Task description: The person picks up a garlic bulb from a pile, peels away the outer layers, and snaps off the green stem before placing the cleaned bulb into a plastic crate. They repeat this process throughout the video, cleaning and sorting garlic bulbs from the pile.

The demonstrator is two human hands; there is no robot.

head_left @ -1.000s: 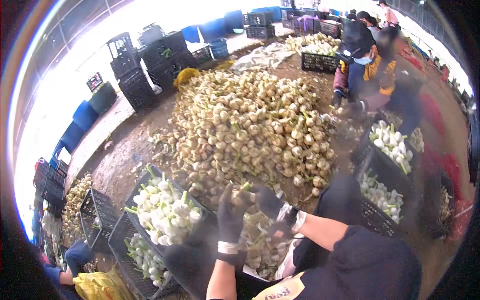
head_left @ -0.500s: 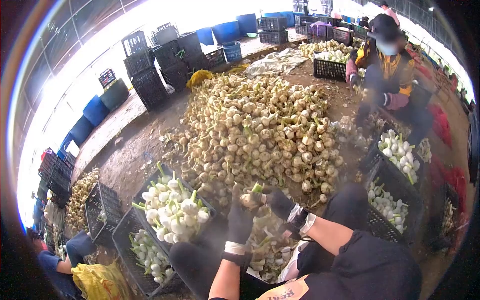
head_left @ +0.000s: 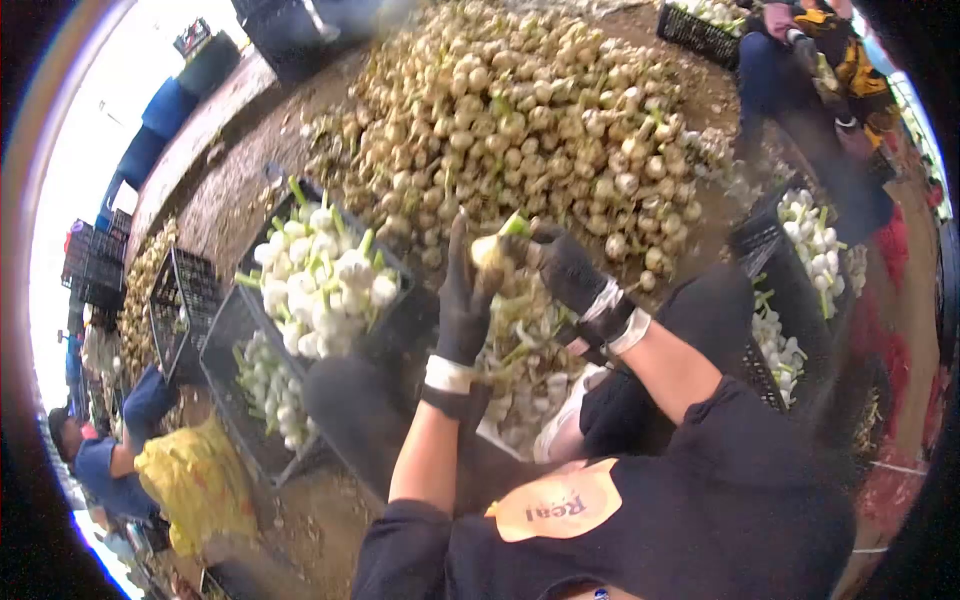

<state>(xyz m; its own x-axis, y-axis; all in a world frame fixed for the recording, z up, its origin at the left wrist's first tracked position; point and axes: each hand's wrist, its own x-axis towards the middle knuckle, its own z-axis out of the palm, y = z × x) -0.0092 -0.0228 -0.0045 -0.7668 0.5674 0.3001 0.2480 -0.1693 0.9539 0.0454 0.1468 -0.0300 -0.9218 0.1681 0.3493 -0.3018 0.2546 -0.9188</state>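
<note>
Both hands wear dark gloves with white bands at the wrists, and they meet over my lap around one garlic bulb (head_left: pixel 489 253). Its pale body lies against the fingers of my left hand (head_left: pixel 466 305), whose index finger points upward beside it. My right hand (head_left: pixel 565 268) is closed at the green cut stem end, and a dark strap hangs from that wrist. Beneath the hands, a heap of loose garlic skins (head_left: pixel 520 340) lies between my legs. Just beyond them rises a big pile of unpeeled garlic (head_left: pixel 520 120).
At left, a black crate (head_left: pixel 400 290) brims with white cleaned garlic, beside another crate (head_left: pixel 225 345) of bulbs. More crated garlic (head_left: pixel 812 245) stands at right. A co-worker (head_left: pixel 815 90) sits at upper right; another person (head_left: pixel 100 455) is at far left near a yellow sack (head_left: pixel 200 475).
My view has tilted downward, so the pile and hands sit higher in it. The bulb between my hands now shows a paler, cleaner surface, and my left index finger is raised.
</note>
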